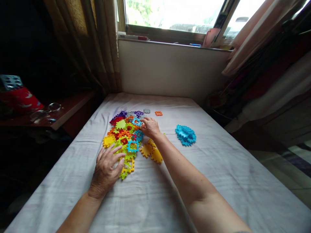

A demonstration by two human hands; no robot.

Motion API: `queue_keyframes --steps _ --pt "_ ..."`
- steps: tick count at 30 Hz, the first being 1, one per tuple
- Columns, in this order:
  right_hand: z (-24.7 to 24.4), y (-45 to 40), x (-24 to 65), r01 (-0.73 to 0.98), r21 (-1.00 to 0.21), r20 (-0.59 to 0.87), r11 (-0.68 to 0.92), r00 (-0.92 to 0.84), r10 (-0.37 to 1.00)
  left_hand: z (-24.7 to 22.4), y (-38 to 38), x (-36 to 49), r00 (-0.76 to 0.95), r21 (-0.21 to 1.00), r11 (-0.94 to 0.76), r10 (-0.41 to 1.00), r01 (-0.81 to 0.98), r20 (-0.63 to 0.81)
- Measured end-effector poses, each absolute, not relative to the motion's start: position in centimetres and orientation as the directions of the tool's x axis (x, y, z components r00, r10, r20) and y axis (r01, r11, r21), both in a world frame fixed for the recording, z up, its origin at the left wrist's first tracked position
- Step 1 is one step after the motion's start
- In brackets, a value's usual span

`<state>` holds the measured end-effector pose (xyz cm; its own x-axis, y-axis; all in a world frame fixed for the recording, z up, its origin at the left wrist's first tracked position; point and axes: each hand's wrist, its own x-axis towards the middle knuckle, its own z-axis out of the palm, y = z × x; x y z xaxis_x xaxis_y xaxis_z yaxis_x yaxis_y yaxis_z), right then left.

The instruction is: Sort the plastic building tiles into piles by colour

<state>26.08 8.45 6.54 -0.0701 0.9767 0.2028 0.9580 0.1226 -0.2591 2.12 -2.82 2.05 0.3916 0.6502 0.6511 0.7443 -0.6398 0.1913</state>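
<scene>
A heap of notched plastic pieces in lime, orange, yellow, red, purple and blue (pixel 126 136) lies on the pale sheet. My left hand (pixel 107 168) rests at the heap's near left edge, fingers spread over lime pieces. At the heap's right side my right hand (pixel 150 127) has its fingertips together on a light blue piece (pixel 136 121). Several yellow pieces (pixel 152 151) lie beside the heap, partly under my right forearm. Farther right sits a separate pile of blue pieces (pixel 185 135).
Behind the heap lie an orange piece (pixel 158 113) and a grey piece (pixel 146 111). A wooden table (pixel 73 108) at the left holds eyeglasses (pixel 46 110) and a red item (pixel 21 98). A wall and window stand beyond the bed.
</scene>
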Motion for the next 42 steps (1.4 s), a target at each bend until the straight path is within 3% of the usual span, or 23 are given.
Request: queue_keyframes --steps 8,16,23,27,36,42 --pt "6.7 10.4 24.9 0.968 -0.222 0.106 0.121 -0.099 0.989 1.5 -2.5 2.3 0.367 0.193 -0.629 0.645 0.753 0.670" --pt "6.5 7.3 28.4 0.909 -0.415 0.316 -0.029 0.174 0.933 1.7 -2.5 2.2 0.370 0.209 -0.633 0.654 0.746 0.660" --pt "6.9 1.0 37.9 0.824 -0.378 0.256 -0.422 0.531 0.808 1.4 -2.3 2.1 0.377 0.227 -0.647 0.653 0.728 0.657" --pt "6.3 -0.6 40.7 0.760 -0.378 0.236 -0.529 0.632 0.738 1.4 -2.2 2.0 0.385 0.211 -0.649 0.647 0.731 0.658" --pt "7.1 -0.4 39.4 0.811 -0.380 0.298 -0.445 0.563 0.771 1.3 -2.0 2.0 0.386 0.200 -0.647 0.643 0.736 0.661" --pt "6.9 0.8 31.8 0.931 -0.363 0.325 -0.040 0.167 0.931 1.0 -2.1 2.0 0.387 0.226 -0.640 0.669 0.734 0.634"
